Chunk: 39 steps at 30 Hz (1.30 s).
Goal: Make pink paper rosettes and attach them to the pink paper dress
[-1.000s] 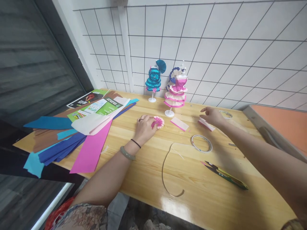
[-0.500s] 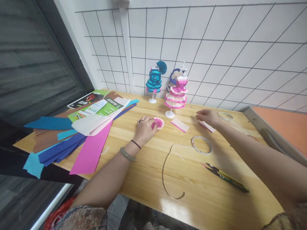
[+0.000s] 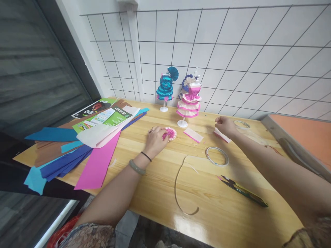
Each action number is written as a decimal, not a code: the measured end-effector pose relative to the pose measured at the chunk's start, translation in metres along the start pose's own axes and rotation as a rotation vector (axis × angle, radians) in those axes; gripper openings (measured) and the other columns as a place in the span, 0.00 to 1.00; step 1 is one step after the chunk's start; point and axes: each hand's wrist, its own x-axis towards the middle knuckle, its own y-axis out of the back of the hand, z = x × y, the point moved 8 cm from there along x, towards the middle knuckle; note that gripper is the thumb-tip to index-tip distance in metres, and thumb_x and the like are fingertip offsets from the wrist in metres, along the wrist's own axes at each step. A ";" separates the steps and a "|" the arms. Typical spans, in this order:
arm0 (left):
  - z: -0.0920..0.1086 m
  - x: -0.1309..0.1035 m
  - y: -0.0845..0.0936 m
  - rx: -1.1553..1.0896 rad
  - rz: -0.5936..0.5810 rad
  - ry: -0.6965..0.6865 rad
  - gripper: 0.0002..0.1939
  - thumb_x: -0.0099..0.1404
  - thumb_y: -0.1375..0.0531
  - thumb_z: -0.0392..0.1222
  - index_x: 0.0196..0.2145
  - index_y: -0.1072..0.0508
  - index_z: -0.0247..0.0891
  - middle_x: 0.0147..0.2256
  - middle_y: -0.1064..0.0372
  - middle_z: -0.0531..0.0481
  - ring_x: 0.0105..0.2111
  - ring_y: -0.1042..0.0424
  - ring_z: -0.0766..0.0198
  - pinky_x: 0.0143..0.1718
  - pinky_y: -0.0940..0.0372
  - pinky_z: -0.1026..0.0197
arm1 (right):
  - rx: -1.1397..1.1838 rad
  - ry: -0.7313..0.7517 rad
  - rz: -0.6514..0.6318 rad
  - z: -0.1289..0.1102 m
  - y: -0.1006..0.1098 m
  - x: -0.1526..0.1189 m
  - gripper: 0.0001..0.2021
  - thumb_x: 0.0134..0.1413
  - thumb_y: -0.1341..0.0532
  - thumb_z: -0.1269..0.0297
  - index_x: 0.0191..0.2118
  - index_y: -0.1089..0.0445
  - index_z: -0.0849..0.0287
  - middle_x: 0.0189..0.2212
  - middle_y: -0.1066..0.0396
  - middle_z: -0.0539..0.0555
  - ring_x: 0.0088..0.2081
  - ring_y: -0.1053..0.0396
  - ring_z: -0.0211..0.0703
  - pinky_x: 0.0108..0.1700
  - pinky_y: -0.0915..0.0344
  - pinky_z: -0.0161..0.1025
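Observation:
My left hand (image 3: 156, 139) rests on the table, its fingers closed on the edge of a pink and white pleated paper rosette (image 3: 170, 133). Farther right, my right hand (image 3: 224, 124) hovers just above the wood with its fingertips drawn together. Whatever they may pinch is too small to make out. Directly below that hand lies a folded pink-edged paper strip (image 3: 222, 135), partly covered by it. A second pink-edged strip (image 3: 193, 135) lies between the rosette and my right hand.
Doll stands in a teal paper dress (image 3: 165, 88) and a pink tiered dress (image 3: 188, 105) stand at the back. Crepe paper sheets (image 3: 98, 165) and leaflets (image 3: 116, 119) cover the left. Tape rolls (image 3: 227, 160) (image 3: 242, 124), thread snips (image 3: 243, 191) and a curved cord (image 3: 176, 186) lie right of centre.
My right hand has shifted slightly right, and its fingers have curled in from a more stretched pose. My left hand stays on the rosette.

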 end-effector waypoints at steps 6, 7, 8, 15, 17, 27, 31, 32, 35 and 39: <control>-0.001 0.000 -0.002 -0.015 0.019 -0.035 0.09 0.60 0.46 0.42 0.37 0.28 0.42 0.40 0.32 0.49 0.44 0.38 0.60 0.48 0.45 0.57 | 0.066 -0.013 -0.085 -0.002 -0.005 -0.005 0.06 0.43 0.40 0.67 0.32 0.31 0.59 0.28 0.27 0.53 0.29 0.29 0.41 0.31 0.34 0.36; -0.001 0.000 -0.002 -0.017 0.024 -0.038 0.09 0.60 0.46 0.41 0.37 0.28 0.42 0.40 0.32 0.49 0.44 0.38 0.60 0.48 0.45 0.57 | 0.071 -0.018 -0.093 -0.002 -0.005 -0.006 0.06 0.45 0.40 0.66 0.32 0.31 0.59 0.27 0.26 0.54 0.28 0.29 0.41 0.30 0.33 0.36; -0.001 0.000 -0.002 -0.019 0.028 -0.041 0.09 0.59 0.46 0.41 0.36 0.28 0.42 0.40 0.32 0.50 0.44 0.38 0.60 0.48 0.45 0.57 | 0.072 -0.022 -0.098 -0.001 -0.005 -0.006 0.06 0.46 0.40 0.65 0.32 0.31 0.59 0.27 0.26 0.54 0.28 0.28 0.41 0.30 0.33 0.36; -0.003 0.001 -0.004 -0.019 0.014 -0.029 0.09 0.60 0.46 0.42 0.37 0.28 0.42 0.40 0.32 0.49 0.44 0.37 0.60 0.48 0.45 0.57 | 0.011 0.050 -0.110 -0.001 -0.017 0.004 0.09 0.47 0.42 0.69 0.36 0.28 0.60 0.30 0.24 0.55 0.35 0.27 0.45 0.38 0.32 0.39; -0.004 0.001 -0.004 -0.020 0.022 -0.031 0.09 0.59 0.46 0.41 0.37 0.28 0.42 0.40 0.32 0.49 0.44 0.37 0.60 0.48 0.44 0.57 | -0.017 0.077 -0.119 -0.002 -0.023 0.008 0.12 0.48 0.44 0.70 0.39 0.29 0.60 0.32 0.24 0.56 0.36 0.27 0.44 0.39 0.33 0.38; -0.005 0.000 -0.003 -0.033 0.058 -0.057 0.08 0.58 0.44 0.39 0.36 0.28 0.41 0.38 0.32 0.49 0.43 0.37 0.60 0.46 0.43 0.56 | -0.165 0.222 -0.184 -0.006 -0.049 0.011 0.27 0.44 0.43 0.73 0.55 0.41 0.65 0.44 0.29 0.63 0.49 0.36 0.54 0.46 0.39 0.44; -0.005 0.000 -0.004 -0.037 0.069 -0.069 0.08 0.57 0.44 0.39 0.35 0.28 0.41 0.38 0.32 0.50 0.42 0.37 0.60 0.46 0.43 0.56 | -0.172 0.211 -0.207 -0.003 -0.049 0.012 0.27 0.43 0.43 0.75 0.53 0.40 0.67 0.44 0.29 0.65 0.49 0.36 0.55 0.45 0.39 0.44; -0.005 0.000 -0.004 -0.037 0.071 -0.069 0.07 0.57 0.44 0.39 0.35 0.28 0.41 0.37 0.32 0.49 0.42 0.36 0.60 0.46 0.43 0.56 | -0.164 0.193 -0.212 -0.001 -0.046 0.013 0.27 0.43 0.44 0.76 0.54 0.41 0.67 0.44 0.29 0.64 0.47 0.34 0.53 0.44 0.38 0.43; -0.005 0.000 -0.003 -0.042 0.082 -0.070 0.07 0.58 0.44 0.40 0.35 0.28 0.40 0.37 0.32 0.49 0.42 0.36 0.60 0.46 0.43 0.56 | -0.135 0.127 -0.211 0.008 -0.030 0.013 0.31 0.43 0.48 0.79 0.57 0.47 0.68 0.45 0.29 0.62 0.42 0.30 0.46 0.36 0.34 0.38; -0.004 0.000 -0.003 -0.053 0.091 -0.082 0.08 0.58 0.44 0.41 0.35 0.28 0.40 0.36 0.32 0.49 0.41 0.36 0.60 0.46 0.43 0.56 | -0.134 0.068 -0.166 0.018 -0.007 0.006 0.30 0.44 0.50 0.80 0.58 0.48 0.69 0.46 0.30 0.62 0.41 0.30 0.45 0.29 0.33 0.36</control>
